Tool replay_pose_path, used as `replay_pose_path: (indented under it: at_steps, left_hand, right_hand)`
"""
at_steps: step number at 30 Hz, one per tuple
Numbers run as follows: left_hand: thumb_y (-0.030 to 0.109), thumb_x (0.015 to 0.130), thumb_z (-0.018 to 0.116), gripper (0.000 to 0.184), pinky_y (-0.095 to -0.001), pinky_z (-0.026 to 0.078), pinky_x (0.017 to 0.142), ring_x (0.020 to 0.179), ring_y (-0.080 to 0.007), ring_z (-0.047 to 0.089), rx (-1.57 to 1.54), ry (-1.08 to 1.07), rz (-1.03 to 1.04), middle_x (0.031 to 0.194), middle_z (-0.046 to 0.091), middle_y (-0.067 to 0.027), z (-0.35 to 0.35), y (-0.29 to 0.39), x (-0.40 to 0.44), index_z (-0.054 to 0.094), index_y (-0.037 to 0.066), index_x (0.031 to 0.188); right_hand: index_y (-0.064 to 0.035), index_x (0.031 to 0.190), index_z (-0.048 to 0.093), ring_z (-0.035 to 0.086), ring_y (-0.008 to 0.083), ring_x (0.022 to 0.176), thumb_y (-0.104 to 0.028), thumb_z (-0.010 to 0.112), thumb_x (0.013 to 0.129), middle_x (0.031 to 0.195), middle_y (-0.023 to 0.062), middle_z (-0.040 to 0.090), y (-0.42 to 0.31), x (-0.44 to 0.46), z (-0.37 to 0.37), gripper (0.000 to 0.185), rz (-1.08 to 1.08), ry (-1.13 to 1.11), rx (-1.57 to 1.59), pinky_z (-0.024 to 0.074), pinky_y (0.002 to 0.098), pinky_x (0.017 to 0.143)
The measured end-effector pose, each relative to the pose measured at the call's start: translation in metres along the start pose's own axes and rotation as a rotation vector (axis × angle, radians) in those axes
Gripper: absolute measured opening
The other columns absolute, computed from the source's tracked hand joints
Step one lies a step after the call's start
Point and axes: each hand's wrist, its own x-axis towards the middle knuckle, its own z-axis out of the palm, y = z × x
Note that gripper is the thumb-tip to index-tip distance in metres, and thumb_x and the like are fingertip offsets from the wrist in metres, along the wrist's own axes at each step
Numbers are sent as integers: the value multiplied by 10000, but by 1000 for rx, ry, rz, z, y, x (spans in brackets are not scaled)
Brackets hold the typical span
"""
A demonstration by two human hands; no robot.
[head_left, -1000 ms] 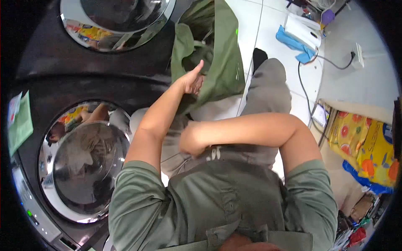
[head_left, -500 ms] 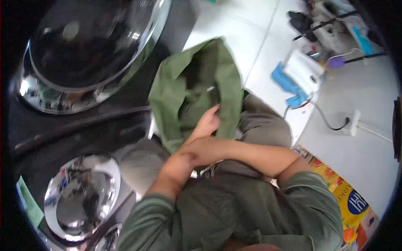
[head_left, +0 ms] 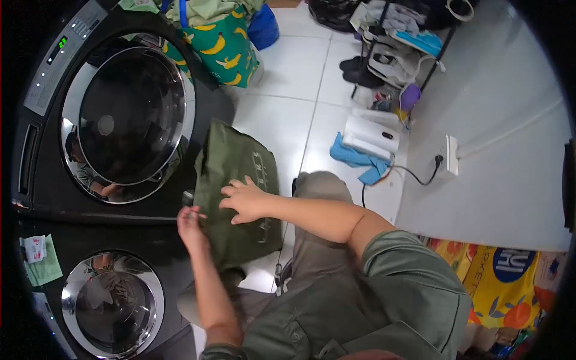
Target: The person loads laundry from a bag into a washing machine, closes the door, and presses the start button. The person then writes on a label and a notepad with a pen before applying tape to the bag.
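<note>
A dark green fabric bag (head_left: pixel 264 180) with pale lettering stands in front of the black machines, its side facing up at me. My right hand (head_left: pixel 245 201) rests on that side with its fingers spread. At the bag's left edge is my left hand (head_left: pixel 191 225), its fingers curled together. A small grey piece (head_left: pixel 188 197) shows just above those fingers; whether they grip it, I cannot tell. The bag's opening is hidden from this angle.
To the left are a large round machine door (head_left: pixel 135 117) and a smaller one (head_left: pixel 113 303). A banana-print bag (head_left: pixel 222 51) holds cloth at the back. At right are a white box (head_left: pixel 369 135), a blue cloth (head_left: pixel 357 157), a plugged cable (head_left: pixel 420 180) and a yellow bag (head_left: pixel 501 288).
The bag was gaping toward me with my left hand inside; now its lettered side shows. My left hand is out at the edge, and my right has left my left forearm for the bag.
</note>
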Motion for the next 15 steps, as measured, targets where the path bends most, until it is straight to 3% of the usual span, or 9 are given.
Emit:
replay_pose_path:
  at_steps: [2, 3, 6, 8, 10, 12, 15]
  left_hand:
    - [41, 845, 491, 125, -238, 439, 623, 713, -138, 512, 161, -76, 138, 891, 558, -84, -27, 20, 39, 494, 11, 966]
    - [19, 845, 472, 141, -231, 436, 625, 700, -123, 505, 234, -71, 202, 909, 564, -86, -31, 36, 51, 494, 8, 984]
    - [-51, 831, 411, 314, -210, 427, 612, 688, -88, 489, 251, -89, 209, 1103, 538, -84, -41, 57, 72, 451, 24, 1134]
    - [-80, 810, 401, 394, -205, 419, 607, 697, -77, 478, 252, -51, 150, 1177, 499, -82, -32, 53, 67, 421, 29, 1188]
    - [-95, 795, 395, 439, -195, 406, 604, 756, -70, 484, 176, -81, 23, 1225, 465, -85, -36, 28, 63, 406, 31, 1215]
    - [-100, 787, 391, 458, -190, 395, 603, 812, -74, 488, 158, -65, -135, 1251, 442, -84, -47, -5, 60, 399, 27, 1226]
    - [-111, 789, 362, 464, -195, 401, 645, 862, -76, 491, 164, -80, -149, 1267, 431, -92, -28, 7, 70, 390, 11, 1235]
  right_hand:
    - [-165, 1095, 534, 466, 316, 1032, -336, 648, 672, 1092, 107, 511, -9, -4, 17, 470, 94, -280, -86, 318, 526, 860]
    - [-179, 1200, 465, 513, 296, 1006, -352, 666, 658, 1067, 104, 542, -8, 2, 32, 604, 143, -452, -16, 345, 559, 830]
    - [-147, 1189, 473, 510, 288, 1028, -332, 670, 654, 1104, 120, 527, -16, 6, 62, 599, 178, -624, 37, 379, 546, 806]
    - [-114, 1152, 513, 498, 323, 1043, -294, 657, 661, 1106, 146, 533, -16, 7, 81, 543, 155, -645, -97, 384, 550, 811]
    - [-134, 1077, 560, 494, 301, 1023, -234, 624, 666, 1106, 161, 510, -20, 23, 99, 428, 113, -770, -337, 387, 528, 781]
    - [-125, 1017, 602, 506, 292, 991, -207, 610, 664, 1071, 155, 536, -21, 38, 104, 362, 99, -839, -232, 370, 538, 789]
    - [-109, 931, 630, 530, 280, 951, -214, 582, 684, 946, 110, 586, -14, 53, 110, 273, 112, -835, -181, 381, 493, 759]
